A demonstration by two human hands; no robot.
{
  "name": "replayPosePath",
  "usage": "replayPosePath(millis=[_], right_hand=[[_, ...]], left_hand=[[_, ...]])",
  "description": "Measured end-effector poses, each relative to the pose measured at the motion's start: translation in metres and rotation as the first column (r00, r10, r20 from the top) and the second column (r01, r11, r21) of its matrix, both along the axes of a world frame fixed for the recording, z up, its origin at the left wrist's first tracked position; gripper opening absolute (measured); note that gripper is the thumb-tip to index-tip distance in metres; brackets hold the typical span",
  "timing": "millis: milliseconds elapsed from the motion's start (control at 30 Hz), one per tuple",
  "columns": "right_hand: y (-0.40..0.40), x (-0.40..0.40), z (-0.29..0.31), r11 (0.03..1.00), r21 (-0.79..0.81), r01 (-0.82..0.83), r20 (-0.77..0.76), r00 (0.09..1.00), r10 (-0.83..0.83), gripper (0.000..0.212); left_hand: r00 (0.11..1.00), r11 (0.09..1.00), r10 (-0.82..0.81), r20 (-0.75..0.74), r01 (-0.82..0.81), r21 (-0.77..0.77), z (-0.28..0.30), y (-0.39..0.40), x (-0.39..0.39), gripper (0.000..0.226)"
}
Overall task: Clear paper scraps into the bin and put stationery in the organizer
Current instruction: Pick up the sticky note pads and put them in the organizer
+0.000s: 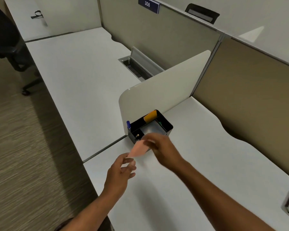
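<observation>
Pink paper scrap [138, 150] pinched by right hand [158, 147] w/ left hand [122, 170] spread open just below, organizer [168, 129] just behind grip; blur suggests, approx., loose hold, so scrap may slip to desk [207, 164].

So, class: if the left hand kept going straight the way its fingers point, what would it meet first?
The left hand points up and forward at the pink paper held by the right hand. It would meet the paper first, probably at its lower corner; the organizer lies beyond. Depth is uncertain.
</observation>
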State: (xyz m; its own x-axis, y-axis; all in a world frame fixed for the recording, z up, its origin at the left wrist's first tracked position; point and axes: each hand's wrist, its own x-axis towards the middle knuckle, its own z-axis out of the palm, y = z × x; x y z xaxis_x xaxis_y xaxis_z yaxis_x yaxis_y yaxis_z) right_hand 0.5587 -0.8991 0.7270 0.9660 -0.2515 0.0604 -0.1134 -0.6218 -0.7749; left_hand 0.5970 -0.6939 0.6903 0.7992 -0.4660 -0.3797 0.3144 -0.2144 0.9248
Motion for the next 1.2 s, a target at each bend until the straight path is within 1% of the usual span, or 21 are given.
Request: replayPosePath(millis=[67,100,167,233,333,500,633,733,833,867,933,967,1033,1067,1100,1200], right_hand=[[-0.025,0.016,0.016,0.998,0.024,0.057,0.043,0.997,-0.058,0.034],[-0.037,0.026,0.023,0.996,0.001,0.090,0.070,0.994,-0.090,0.036],[-0.064,0.047,0.030,0.983,-0.102,0.150,0.103,0.985,-0.140,0.033],[-0.087,0.070,0.028,0.959,-0.192,0.208,0.089,0.977,-0.194,0.026],[-0.108,0.097,0.012,0.937,-0.268,0.226,0.011,0.973,-0.231,0.026],[-0.118,0.122,-0.016,0.934,-0.328,0.142,-0.119,0.974,-0.191,0.030],[-0.120,0.130,-0.032,0.921,-0.379,0.091,-0.233,0.954,-0.190,0.033],[-0.120,0.131,-0.038,0.921,-0.385,0.060,-0.297,0.937,-0.185,0.040],[-0.120,0.132,-0.043,0.933,-0.351,0.075,-0.338,0.920,-0.201,0.043],[-0.119,0.131,-0.045,0.942,-0.329,0.068,-0.352,0.917,-0.189,0.045],[-0.116,0.127,-0.046,0.971,-0.237,0.042,-0.363,0.923,-0.128,0.049],[-0.116,0.124,-0.047,0.976,-0.213,0.042,-0.362,0.925,-0.119,0.048],[-0.112,0.118,-0.044,0.963,-0.253,0.091,-0.353,0.918,-0.180,0.042],[-0.110,0.115,-0.043,0.948,-0.295,0.121,-0.314,0.925,-0.216,0.038],[-0.105,0.111,-0.040,0.939,-0.303,0.161,-0.260,0.934,-0.244,0.035],[-0.085,0.095,-0.029,0.926,-0.304,0.224,-0.071,0.964,-0.257,0.029]], left_hand=[[0.999,0.999,0.035,-0.035,-0.036,-0.025,-0.001,-0.001,0.001,0.035],[0.998,0.999,0.041,-0.045,-0.043,-0.033,-0.001,-0.001,0.001,0.035],[0.997,0.997,0.054,-0.057,-0.056,-0.044,-0.002,0.001,0.001,0.033],[0.995,0.996,0.075,-0.067,-0.078,-0.045,-0.004,0.002,0.002,0.030],[0.992,0.994,0.091,-0.083,-0.095,-0.051,-0.007,0.006,0.004,0.029],[0.988,0.991,0.118,-0.097,-0.123,-0.045,-0.014,0.018,0.011,0.029],[0.987,0.990,0.129,-0.100,-0.134,-0.039,-0.020,0.024,0.017,0.031],[0.986,0.990,0.130,-0.108,-0.135,-0.042,-0.024,0.026,0.019,0.033],[0.986,0.991,0.124,-0.110,-0.130,-0.041,-0.027,0.025,0.020,0.035],[0.986,0.991,0.123,-0.111,-0.128,-0.039,-0.027,0.024,0.021,0.037],[0.986,0.991,0.122,-0.113,-0.126,-0.036,-0.027,0.023,0.022,0.041],[0.987,0.992,0.119,-0.111,-0.124,-0.033,-0.026,0.023,0.022,0.043],[0.989,0.993,0.112,-0.098,-0.115,-0.027,-0.023,0.023,0.024,0.045],[0.990,0.994,0.109,-0.088,-0.111,-0.024,-0.021,0.023,0.025,0.046],[0.991,0.994,0.105,-0.079,-0.107,-0.021,-0.020,0.023,0.026,0.046],[0.994,0.995,0.093,-0.057,-0.094,-0.015,-0.013,0.020,0.028,0.043]])
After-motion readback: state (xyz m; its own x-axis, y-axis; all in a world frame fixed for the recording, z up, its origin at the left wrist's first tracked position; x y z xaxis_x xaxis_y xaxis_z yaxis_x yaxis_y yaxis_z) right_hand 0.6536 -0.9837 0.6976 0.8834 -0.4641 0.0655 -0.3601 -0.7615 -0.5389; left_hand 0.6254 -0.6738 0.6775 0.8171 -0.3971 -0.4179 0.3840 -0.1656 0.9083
